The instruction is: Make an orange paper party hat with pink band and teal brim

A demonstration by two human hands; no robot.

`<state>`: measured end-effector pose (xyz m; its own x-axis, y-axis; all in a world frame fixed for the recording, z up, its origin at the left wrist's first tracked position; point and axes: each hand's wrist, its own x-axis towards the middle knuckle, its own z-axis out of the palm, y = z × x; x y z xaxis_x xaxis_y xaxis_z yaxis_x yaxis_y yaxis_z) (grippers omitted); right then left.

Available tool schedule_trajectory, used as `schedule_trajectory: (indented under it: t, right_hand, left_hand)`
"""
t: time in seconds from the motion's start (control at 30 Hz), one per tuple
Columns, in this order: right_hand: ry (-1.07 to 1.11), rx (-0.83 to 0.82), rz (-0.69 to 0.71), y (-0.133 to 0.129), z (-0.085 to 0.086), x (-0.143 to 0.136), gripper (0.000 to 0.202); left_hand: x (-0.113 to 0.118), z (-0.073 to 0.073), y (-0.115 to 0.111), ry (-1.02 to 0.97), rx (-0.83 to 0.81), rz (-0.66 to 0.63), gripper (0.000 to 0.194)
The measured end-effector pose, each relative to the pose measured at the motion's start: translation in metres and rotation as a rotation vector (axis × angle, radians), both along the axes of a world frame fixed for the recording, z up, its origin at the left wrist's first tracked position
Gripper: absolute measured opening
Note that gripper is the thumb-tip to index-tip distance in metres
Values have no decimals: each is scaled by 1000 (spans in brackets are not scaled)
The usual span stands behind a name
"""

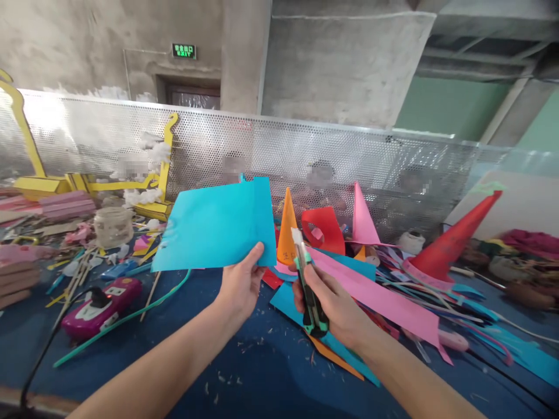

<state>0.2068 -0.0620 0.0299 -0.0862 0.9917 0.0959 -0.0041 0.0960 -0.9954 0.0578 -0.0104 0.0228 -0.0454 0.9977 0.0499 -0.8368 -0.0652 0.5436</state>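
A flat blue sheet (213, 224), paper or thin foam, is pinched at its lower right by my left hand (242, 285), thumb on the near face. It is held up off the table. Close by on the right, my right hand (325, 297) grips a black and green utility knife (310, 297), its tip pointing up and away. Knife and sheet are apart. Behind the knife stands an orange cone (287, 233) with writing on it. A long pink strip (375, 285) and blue offcuts (288, 299) lie under and beside my right hand.
A purple power strip (102, 308) with a black plug and cord sits left, near a green strip (131, 323) and a clear jar (113, 227). Pink (364, 218) and red cones (454, 241) stand right. A perforated metal screen (279, 145) runs behind. Another person's hand (17, 279) rests far left.
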Motion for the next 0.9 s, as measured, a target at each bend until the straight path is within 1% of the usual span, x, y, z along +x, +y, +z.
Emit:
schedule_trajectory:
  t: [0.07,0.13,0.2,0.23,0.27,0.33,0.4,0.5,0.57,0.63,0.67,0.77,0.83,0.9]
  right_hand:
    - [77,-67,48,-5,-4,5,47]
    - [114,-71,81,-8,-9,7,37]
    - [39,-5,124,-9,-12,8,26]
    - [-32,23,137,-9,-13,7,24]
    - [-102,43,136,-9,-12,6,24]
    - [-220,81,91,-7,-9,1,28]
    - [-294,148,31,-4,-6,-6,32]
    - [-343,239,11,2,-4,-17,36]
    - [-329,253,53,3,-4,-22,38]
    - [-219,229,119,3,-4,-25,38]
    - [-111,189,148,2,-4,-25,36]
    - [289,-33,179,0,-3,-23,24]
    - [469,-176,175,1,-3,-20,17]
    - [538,-243,150,2,-3,-18,16]
  left_hand:
    - [-3,5,3,-41,1,4,30]
    - [-6,6,3,-67,-23,-25,24]
    - [-8,4,2,-79,-79,-123,13]
    - [-9,2,1,-86,-96,-193,8]
    - [-10,-1,-1,-96,-101,-264,7]
    - [-13,-7,-4,-124,-75,-385,14]
    - [-15,-12,-5,-136,-16,-475,19]
    - [-17,-17,-4,-76,47,-546,22]
    - [-20,-17,-3,-19,34,-552,25]
    - [-23,-15,-2,-8,44,-538,27]
    - [-24,-13,-2,-13,68,-547,29]
    - [-27,-8,-2,-52,128,-572,32]
    - [-27,-5,-1,-108,79,-511,27]
    - [-26,-4,1,-168,-5,-388,20]
